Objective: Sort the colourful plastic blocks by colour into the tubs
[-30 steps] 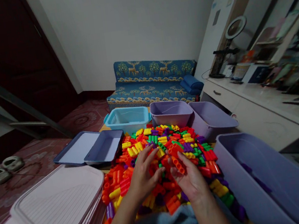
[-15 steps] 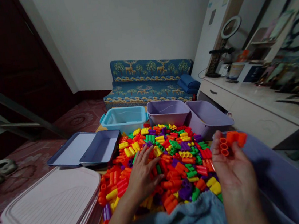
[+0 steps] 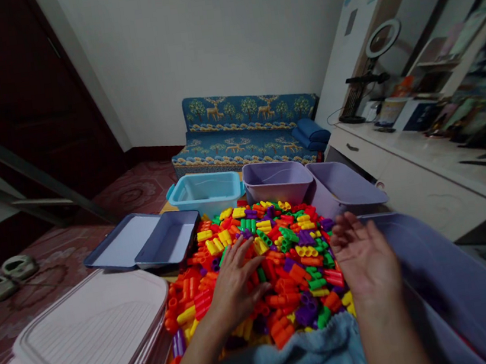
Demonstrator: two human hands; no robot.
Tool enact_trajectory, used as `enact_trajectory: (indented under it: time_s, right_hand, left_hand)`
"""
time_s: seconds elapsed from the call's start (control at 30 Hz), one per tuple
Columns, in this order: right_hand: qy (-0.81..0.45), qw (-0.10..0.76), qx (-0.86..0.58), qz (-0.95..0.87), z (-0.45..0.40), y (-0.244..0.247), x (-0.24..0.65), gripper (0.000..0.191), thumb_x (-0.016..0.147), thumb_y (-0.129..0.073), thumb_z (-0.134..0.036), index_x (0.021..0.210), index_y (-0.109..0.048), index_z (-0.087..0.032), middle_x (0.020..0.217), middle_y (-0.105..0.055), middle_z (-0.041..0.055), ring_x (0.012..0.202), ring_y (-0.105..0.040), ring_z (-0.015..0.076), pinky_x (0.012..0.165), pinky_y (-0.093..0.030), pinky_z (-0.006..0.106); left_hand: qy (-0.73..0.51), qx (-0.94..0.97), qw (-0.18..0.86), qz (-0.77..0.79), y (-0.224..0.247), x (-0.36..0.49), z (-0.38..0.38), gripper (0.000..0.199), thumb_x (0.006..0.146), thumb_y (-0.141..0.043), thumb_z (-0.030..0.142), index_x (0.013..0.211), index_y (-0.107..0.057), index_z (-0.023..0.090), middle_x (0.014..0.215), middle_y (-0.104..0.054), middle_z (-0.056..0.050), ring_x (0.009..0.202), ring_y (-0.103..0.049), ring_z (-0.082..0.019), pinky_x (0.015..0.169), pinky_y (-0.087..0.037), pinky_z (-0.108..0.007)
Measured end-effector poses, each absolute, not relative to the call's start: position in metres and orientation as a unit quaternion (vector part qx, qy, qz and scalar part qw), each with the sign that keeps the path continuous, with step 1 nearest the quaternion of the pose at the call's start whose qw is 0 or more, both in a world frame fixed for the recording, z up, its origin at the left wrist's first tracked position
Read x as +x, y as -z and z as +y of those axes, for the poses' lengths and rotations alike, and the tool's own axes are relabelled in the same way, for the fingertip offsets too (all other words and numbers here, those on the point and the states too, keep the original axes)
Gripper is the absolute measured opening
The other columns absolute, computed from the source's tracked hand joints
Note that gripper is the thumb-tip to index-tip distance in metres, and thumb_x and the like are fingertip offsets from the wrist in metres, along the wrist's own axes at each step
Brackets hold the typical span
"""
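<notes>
A wide heap of plastic building blocks [image 3: 280,260] in red, orange, yellow, green and purple covers the table before me. Resting palm down over the heap's middle, my left hand [image 3: 238,281] has its fingers spread, with no block visibly held. My right hand [image 3: 364,255] is turned palm up at the heap's right edge; its palm is bare and its fingers are loosely apart. Close beside it on the right stands a large purple bin [image 3: 456,273], its inside mostly in shadow. A bit of red shows low by its near edge.
Behind the heap are a light blue tub [image 3: 206,190], a purple tub [image 3: 276,176] and another purple tub [image 3: 344,183]. An open dark-blue case [image 3: 165,237] and stacked pale lids [image 3: 93,339] lie left. A blue cloth [image 3: 293,357] covers the near edge.
The orange-red blocks that were in my right hand are gone from it, and the hand has shifted slightly left. My left hand stays on the heap. The view has turned a little.
</notes>
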State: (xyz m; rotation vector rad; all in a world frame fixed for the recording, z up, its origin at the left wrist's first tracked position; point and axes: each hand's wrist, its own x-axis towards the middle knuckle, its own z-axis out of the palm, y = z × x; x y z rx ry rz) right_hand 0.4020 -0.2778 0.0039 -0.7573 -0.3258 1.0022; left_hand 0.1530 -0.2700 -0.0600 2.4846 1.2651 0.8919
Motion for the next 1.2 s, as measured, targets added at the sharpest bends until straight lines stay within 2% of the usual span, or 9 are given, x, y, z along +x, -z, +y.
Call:
enact_trajectory:
  time_s: [0.1, 0.2, 0.3, 0.47, 0.63, 0.8, 0.93, 1.1, 1.2]
  right_hand:
    - [-0.398, 0.698, -0.497, -0.326, -0.265, 0.011, 0.389, 0.027, 0.073, -0.071, -0.036, 0.091, -0.066, -0.017, 0.086, -0.07, 0.004, 0.074, -0.065, 0.0148, 0.061, -0.052, 0.024]
    - [-0.288, 0.581, -0.578, -0.496, -0.254, 0.02, 0.38, 0.026, 0.074, -0.068, -0.034, 0.094, -0.068, -0.017, 0.094, -0.071, 0.007, 0.086, -0.065, 0.0211, 0.076, -0.052, 0.034]
    - [-0.172, 0.468, -0.599, -0.627, -0.244, 0.022, 0.369, 0.026, 0.075, -0.06, -0.021, 0.099, -0.071, -0.019, 0.105, -0.071, 0.0072, 0.099, -0.062, 0.0243, 0.092, -0.047, 0.042]
    - [-0.075, 0.312, -0.576, -0.752, -0.235, 0.017, 0.337, 0.047, 0.075, -0.049, -0.004, 0.115, -0.067, -0.019, 0.115, -0.069, 0.0059, 0.111, -0.056, 0.022, 0.102, -0.041, 0.036]
    - [-0.028, 0.192, -0.615, -0.764, -0.232, 0.021, 0.312, 0.044, 0.085, -0.048, -0.011, 0.125, -0.061, -0.021, 0.119, -0.068, 0.0065, 0.108, -0.058, 0.0225, 0.094, -0.043, 0.033]
    - [-0.013, 0.189, -0.635, -0.749, -0.233, 0.023, 0.309, 0.039, 0.087, -0.046, -0.013, 0.122, -0.062, -0.019, 0.116, -0.068, 0.0088, 0.103, -0.063, 0.021, 0.086, -0.045, 0.029]
    - [-0.018, 0.261, -0.652, -0.712, -0.235, 0.014, 0.321, 0.035, 0.088, -0.046, -0.017, 0.117, -0.065, -0.021, 0.111, -0.071, 0.0075, 0.101, -0.065, 0.0212, 0.084, -0.046, 0.03]
    - [-0.082, 0.34, -0.693, -0.63, -0.226, 0.01, 0.352, 0.032, 0.086, -0.047, -0.023, 0.109, -0.069, -0.022, 0.094, -0.075, 0.0059, 0.081, -0.069, 0.0201, 0.072, -0.049, 0.029]
    - [-0.088, 0.317, -0.694, -0.64, -0.218, 0.014, 0.366, 0.033, 0.089, -0.044, -0.026, 0.107, -0.071, -0.019, 0.1, -0.074, 0.0093, 0.089, -0.069, 0.0213, 0.077, -0.049, 0.03]
  left_hand:
    - [-0.353, 0.82, 0.14, 0.428, 0.058, 0.152, -0.27, 0.035, 0.084, -0.063, 0.027, 0.119, -0.065, 0.025, 0.141, -0.05, -0.012, 0.138, -0.035, -0.033, 0.11, -0.034, -0.056]
    - [-0.406, 0.793, 0.169, 0.422, 0.055, 0.149, -0.269, 0.026, 0.088, -0.056, 0.02, 0.11, -0.069, 0.022, 0.128, -0.061, -0.011, 0.13, -0.047, -0.027, 0.105, -0.044, -0.048]
    - [-0.441, 0.777, 0.181, 0.41, 0.054, 0.145, -0.268, 0.022, 0.088, -0.055, 0.017, 0.104, -0.07, 0.022, 0.115, -0.067, -0.01, 0.122, -0.054, -0.025, 0.102, -0.048, -0.044]
    - [-0.463, 0.765, 0.177, 0.412, 0.057, 0.142, -0.265, 0.021, 0.088, -0.055, 0.015, 0.1, -0.071, 0.021, 0.107, -0.07, -0.009, 0.119, -0.057, -0.025, 0.101, -0.048, -0.045]
    - [-0.475, 0.754, 0.169, 0.422, 0.058, 0.142, -0.264, 0.02, 0.087, -0.057, 0.015, 0.099, -0.072, 0.021, 0.104, -0.071, -0.008, 0.118, -0.058, -0.025, 0.1, -0.048, -0.045]
    - [-0.473, 0.755, 0.174, 0.421, 0.058, 0.141, -0.264, 0.021, 0.087, -0.056, 0.015, 0.097, -0.072, 0.021, 0.104, -0.071, -0.008, 0.118, -0.057, -0.025, 0.101, -0.047, -0.045]
    - [-0.464, 0.76, 0.174, 0.421, 0.058, 0.141, -0.264, 0.02, 0.087, -0.055, 0.015, 0.098, -0.072, 0.021, 0.105, -0.071, -0.009, 0.119, -0.057, -0.025, 0.1, -0.048, -0.045]
    - [-0.456, 0.763, 0.177, 0.422, 0.059, 0.14, -0.264, 0.02, 0.088, -0.055, 0.016, 0.098, -0.072, 0.02, 0.107, -0.07, -0.008, 0.121, -0.055, -0.024, 0.101, -0.047, -0.044]
    - [-0.456, 0.763, 0.176, 0.424, 0.06, 0.14, -0.264, 0.019, 0.088, -0.056, 0.016, 0.098, -0.071, 0.02, 0.107, -0.07, -0.008, 0.12, -0.055, -0.024, 0.101, -0.047, -0.044]
